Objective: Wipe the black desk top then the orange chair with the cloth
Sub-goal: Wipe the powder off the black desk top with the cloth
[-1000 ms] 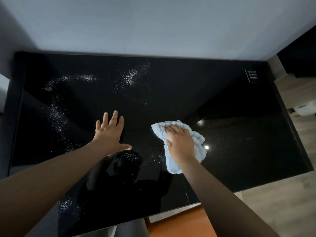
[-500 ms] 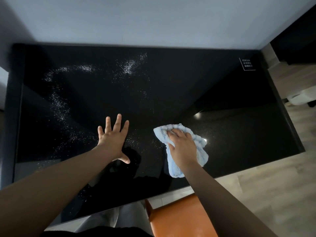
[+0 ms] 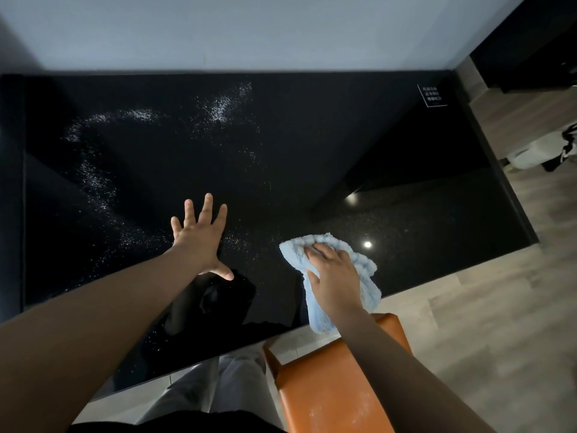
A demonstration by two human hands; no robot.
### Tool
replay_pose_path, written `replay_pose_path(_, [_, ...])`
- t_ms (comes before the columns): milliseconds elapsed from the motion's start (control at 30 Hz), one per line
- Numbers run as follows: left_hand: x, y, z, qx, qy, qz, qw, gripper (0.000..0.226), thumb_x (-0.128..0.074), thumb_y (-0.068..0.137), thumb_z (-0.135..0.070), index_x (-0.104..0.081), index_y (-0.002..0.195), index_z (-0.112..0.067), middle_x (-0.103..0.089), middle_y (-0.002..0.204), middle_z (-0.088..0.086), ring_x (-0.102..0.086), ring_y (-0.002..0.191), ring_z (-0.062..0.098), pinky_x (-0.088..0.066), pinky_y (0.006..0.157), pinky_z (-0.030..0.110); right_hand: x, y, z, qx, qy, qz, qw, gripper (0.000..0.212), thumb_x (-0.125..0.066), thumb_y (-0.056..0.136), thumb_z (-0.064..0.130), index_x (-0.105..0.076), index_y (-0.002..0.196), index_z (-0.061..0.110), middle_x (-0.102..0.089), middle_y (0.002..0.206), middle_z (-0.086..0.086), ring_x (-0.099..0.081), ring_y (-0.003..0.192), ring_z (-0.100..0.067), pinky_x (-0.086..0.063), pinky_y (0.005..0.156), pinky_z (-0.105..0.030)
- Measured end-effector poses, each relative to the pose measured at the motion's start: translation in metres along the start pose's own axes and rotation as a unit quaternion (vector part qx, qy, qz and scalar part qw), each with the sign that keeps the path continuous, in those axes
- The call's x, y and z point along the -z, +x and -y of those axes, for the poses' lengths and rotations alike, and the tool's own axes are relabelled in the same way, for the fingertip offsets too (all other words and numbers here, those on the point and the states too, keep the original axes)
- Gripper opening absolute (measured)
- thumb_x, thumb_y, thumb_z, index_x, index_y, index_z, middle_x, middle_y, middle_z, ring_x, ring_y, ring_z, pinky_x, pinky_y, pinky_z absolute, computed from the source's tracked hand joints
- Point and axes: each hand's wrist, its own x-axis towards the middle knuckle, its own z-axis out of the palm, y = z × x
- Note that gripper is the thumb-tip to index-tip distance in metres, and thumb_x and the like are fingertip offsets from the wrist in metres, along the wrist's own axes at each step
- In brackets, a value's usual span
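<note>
The glossy black desk top fills the middle of the view and carries white powder specks on its left and centre. My right hand grips a light blue cloth and holds it down on the desk near the front edge, right of centre. The cloth's lower end hangs past the edge. My left hand lies flat on the desk with fingers spread, left of the cloth. The orange chair stands below the desk's front edge at the bottom right, partly hidden by my right forearm.
A pale wall runs behind the desk. Wooden floor lies to the right, with a white object beside the desk's right side. A small white label marks the far right corner. My grey trouser legs show below the desk edge.
My right hand has drawn the cloth toward the desk's front edge, its end now over the edge. The view has tilted down, showing more of the chair and floor. My left hand stays flat.
</note>
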Motion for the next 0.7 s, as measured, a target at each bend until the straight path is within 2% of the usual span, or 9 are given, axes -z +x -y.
replay_pose_path(233, [-0.002,0.002,0.002,-0.002,-0.003,-0.003,1.0,0.152,-0.076,0.045,-0.075,0.023,0.148,-0.024,0.037,0.151,0.008,0.021,0.141,0.045,-0.009,0.113,0.062,-0.009,-0.032,-0.003,-0.033,0.011,-0.001,0.999,0.044,-0.051,0.094,0.025,-0.047,0.137,0.033,-0.046,0.14,0.015,-0.047,0.113,-0.014,-0.044,0.093,-0.024])
replay_pose_path(333, [-0.001,0.002,0.002,-0.004,-0.007,-0.003,1.0,0.152,-0.077,0.044,-0.075,0.022,0.148,-0.025,0.037,0.151,0.007,0.021,0.141,0.045,-0.008,0.112,0.062,-0.013,-0.044,-0.004,-0.043,0.007,-0.004,0.999,0.044,-0.05,0.095,0.026,-0.045,0.138,0.034,-0.045,0.14,0.015,-0.047,0.114,-0.013,-0.04,0.093,-0.022])
replay_pose_path(700, [0.003,-0.004,-0.001,-0.005,-0.006,-0.003,1.0,0.15,-0.078,0.046,-0.073,0.02,0.149,-0.025,0.034,0.152,0.007,0.02,0.141,0.045,-0.011,0.114,0.062,-0.036,-0.09,-0.011,-0.064,0.001,0.039,0.997,0.05,-0.042,0.099,0.032,-0.028,0.147,0.035,-0.032,0.151,0.012,-0.036,0.132,-0.014,-0.028,0.108,-0.026])
